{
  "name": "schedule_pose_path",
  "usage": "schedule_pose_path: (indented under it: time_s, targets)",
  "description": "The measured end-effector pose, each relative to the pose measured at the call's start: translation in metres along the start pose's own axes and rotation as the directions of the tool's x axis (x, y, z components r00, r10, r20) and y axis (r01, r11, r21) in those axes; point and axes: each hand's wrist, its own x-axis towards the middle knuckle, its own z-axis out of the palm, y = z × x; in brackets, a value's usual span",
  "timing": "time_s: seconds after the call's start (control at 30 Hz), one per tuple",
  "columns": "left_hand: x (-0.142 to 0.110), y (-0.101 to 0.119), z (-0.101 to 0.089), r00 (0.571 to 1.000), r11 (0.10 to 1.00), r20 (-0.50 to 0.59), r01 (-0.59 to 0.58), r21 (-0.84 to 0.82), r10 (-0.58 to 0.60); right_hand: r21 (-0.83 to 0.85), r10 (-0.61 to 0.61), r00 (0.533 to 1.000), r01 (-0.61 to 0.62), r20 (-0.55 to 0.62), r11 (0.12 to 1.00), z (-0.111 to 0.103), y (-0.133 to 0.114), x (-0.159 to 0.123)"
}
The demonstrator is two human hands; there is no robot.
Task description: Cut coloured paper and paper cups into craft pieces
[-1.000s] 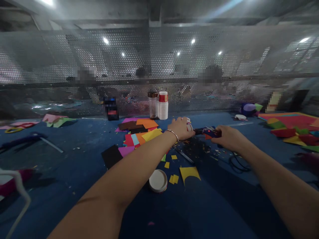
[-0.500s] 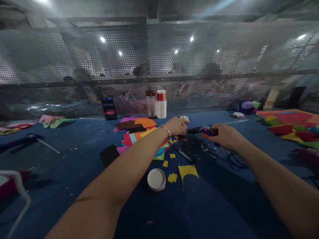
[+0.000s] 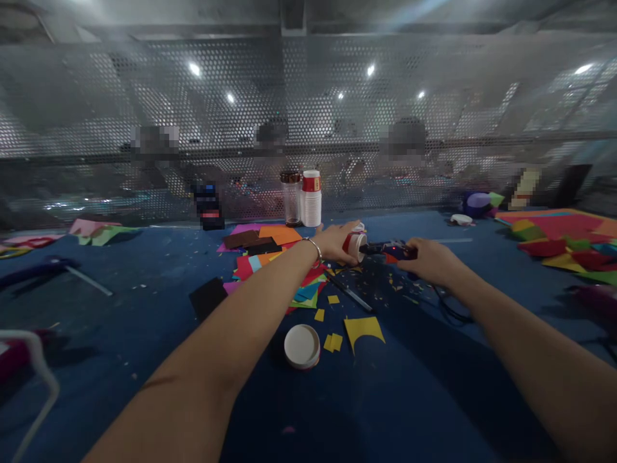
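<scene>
My left hand (image 3: 336, 242), with a bracelet at the wrist, grips a red-and-white paper cup (image 3: 357, 247) lying on its side, a pale round end turned right. In my right hand (image 3: 427, 260) is a dark blue glue gun (image 3: 393, 250) with a red light glowing on it. Its dark nozzle points left and meets or nearly meets the cup's end; I cannot tell if they touch. A clear glue stick (image 3: 450, 240) appears to extend behind it. Below my left hand lie colored paper sheets (image 3: 308, 292) and a slim pen-like tool (image 3: 354, 294).
A shallow white round cup piece (image 3: 302, 345) and yellow paper scraps (image 3: 364, 329) lie nearer me. Behind stand a clear jar (image 3: 291, 202) and stacked paper cups (image 3: 312, 204) before a perforated metal screen. Another glue gun (image 3: 36, 270) lies left; a black cable (image 3: 450, 308) trails right.
My left hand has turned the cup so its pale end faces the nozzle. The glue gun has shifted slightly left toward it. The view has drifted a little.
</scene>
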Motion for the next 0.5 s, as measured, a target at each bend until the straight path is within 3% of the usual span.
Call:
schedule_pose_path:
  time_s: [0.33, 0.5]
  targets:
    - [0.008, 0.023, 0.008, 0.995, 0.996, -0.042, -0.093, 0.001, 0.093, -0.012, -0.02, 1.0, 0.02, 0.003, 1.0, 0.012, -0.002, 0.001]
    - [-0.006, 0.011, -0.002, 0.99, 1.0, -0.138, -0.028, 0.01, 0.029, -0.005, -0.024, 1.0, 0.024, 0.015, 1.0, 0.017, 0.003, 0.005]
